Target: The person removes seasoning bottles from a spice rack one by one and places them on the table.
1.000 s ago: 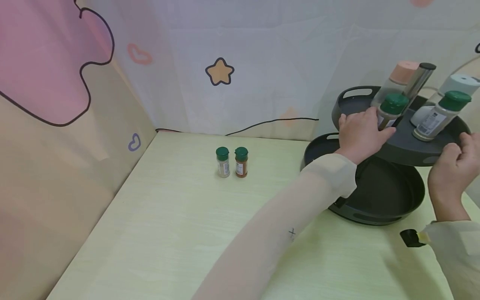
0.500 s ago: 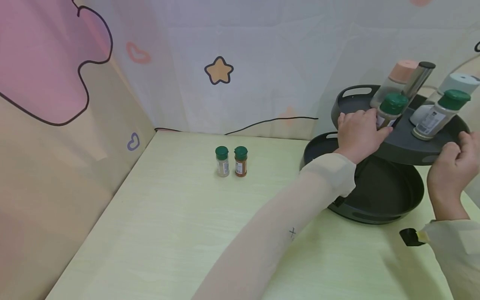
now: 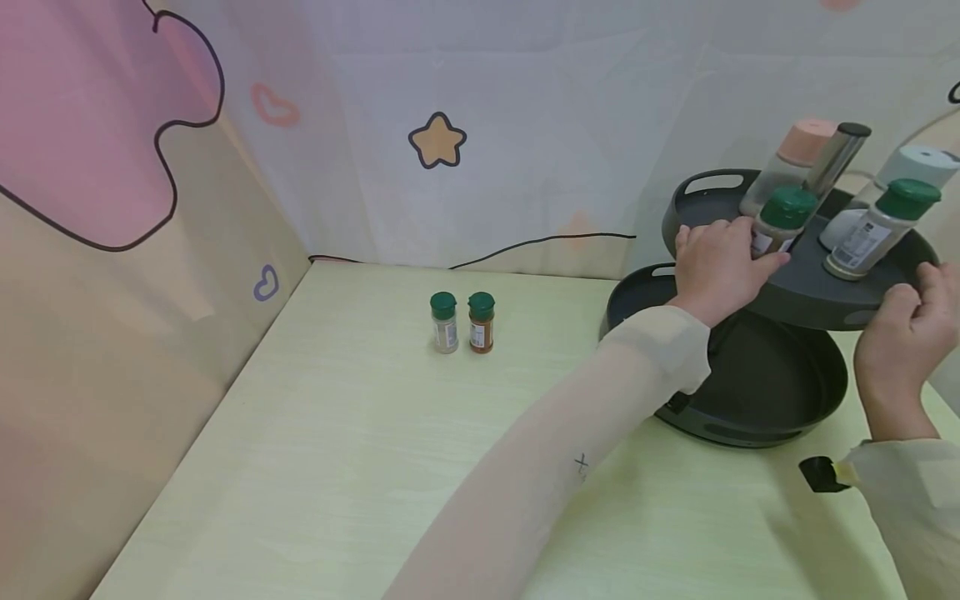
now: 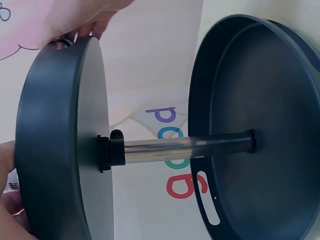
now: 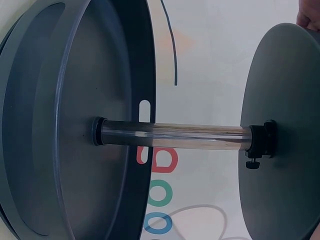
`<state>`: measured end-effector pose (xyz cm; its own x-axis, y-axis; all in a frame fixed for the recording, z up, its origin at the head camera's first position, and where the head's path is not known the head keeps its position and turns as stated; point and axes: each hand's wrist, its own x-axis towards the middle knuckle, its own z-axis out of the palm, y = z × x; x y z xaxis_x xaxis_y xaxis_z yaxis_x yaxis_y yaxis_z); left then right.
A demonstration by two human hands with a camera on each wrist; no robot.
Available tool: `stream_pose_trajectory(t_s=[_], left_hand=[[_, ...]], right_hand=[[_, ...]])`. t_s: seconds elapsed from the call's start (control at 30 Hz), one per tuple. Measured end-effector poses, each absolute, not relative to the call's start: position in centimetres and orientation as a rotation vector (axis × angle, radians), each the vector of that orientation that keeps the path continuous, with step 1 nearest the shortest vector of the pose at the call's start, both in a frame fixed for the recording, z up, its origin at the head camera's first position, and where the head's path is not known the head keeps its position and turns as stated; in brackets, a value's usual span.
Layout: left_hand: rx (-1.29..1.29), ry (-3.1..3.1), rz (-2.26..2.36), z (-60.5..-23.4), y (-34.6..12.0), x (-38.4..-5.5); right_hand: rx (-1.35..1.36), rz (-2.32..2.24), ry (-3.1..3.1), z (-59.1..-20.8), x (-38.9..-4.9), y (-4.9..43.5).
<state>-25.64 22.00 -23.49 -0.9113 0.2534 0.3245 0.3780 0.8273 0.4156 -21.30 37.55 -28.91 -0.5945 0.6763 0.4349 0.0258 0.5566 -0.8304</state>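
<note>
Unmoved: jar [image 3: 783,217] in left grip [image 3: 716,268]

The left hand [image 3: 716,271] holds a green-capped jar [image 3: 787,210] on the upper tray [image 3: 810,304], whose rim the right hand [image 3: 906,342] grips. A pink-capped bottle [image 3: 797,157], metal pole [image 3: 832,167], white-capped bottle [image 3: 917,165] and second jar [image 3: 866,237] stand there. The lower tray [image 3: 776,371] sits beneath on the worktop [image 3: 322,417], right of a pale shaker [image 3: 446,329] and brownish shaker [image 3: 482,329].

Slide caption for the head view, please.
Left hand around a green-capped jar at the upper tray, right hand gripping that tray.
</note>
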Motion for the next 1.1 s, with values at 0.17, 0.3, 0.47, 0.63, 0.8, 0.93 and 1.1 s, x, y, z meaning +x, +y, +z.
stream_pose_trajectory(t_s=[0.17, 0.3, 0.47, 0.63, 0.8, 0.93, 1.1], left_hand=[[-0.489, -2.753, -0.817, -23.3, 21.8, -25.7], [-0.488, -2.743, -0.926, -23.1, 21.8, -25.8], [-0.514, -2.689, -1.113, -23.0, 21.5, -26.0], [-0.546, -2.639, -1.217, -22.8, 21.2, -26.3], [-0.616, -2.581, -1.351, -22.7, 20.9, -26.6], [-0.651, -2.544, -1.532, -22.6, 20.5, -26.8], [-0.682, -2.507, -1.675, -22.4, 20.0, -26.8]], right_hand=[[-0.561, 1.054, -2.008, -28.9, -21.3, 37.5], [-0.560, 1.047, -2.004, -28.9, -21.3, 37.5], [-0.556, 1.051, -1.998, -28.9, -21.3, 37.6], [-0.556, 1.058, -1.990, -29.0, -21.4, 37.6], [-0.552, 1.051, -1.985, -29.0, -21.4, 37.7], [-0.560, 1.057, -1.987, -29.0, -21.4, 37.7], [-0.568, 1.061, -1.994, -28.9, -21.4, 37.6]])
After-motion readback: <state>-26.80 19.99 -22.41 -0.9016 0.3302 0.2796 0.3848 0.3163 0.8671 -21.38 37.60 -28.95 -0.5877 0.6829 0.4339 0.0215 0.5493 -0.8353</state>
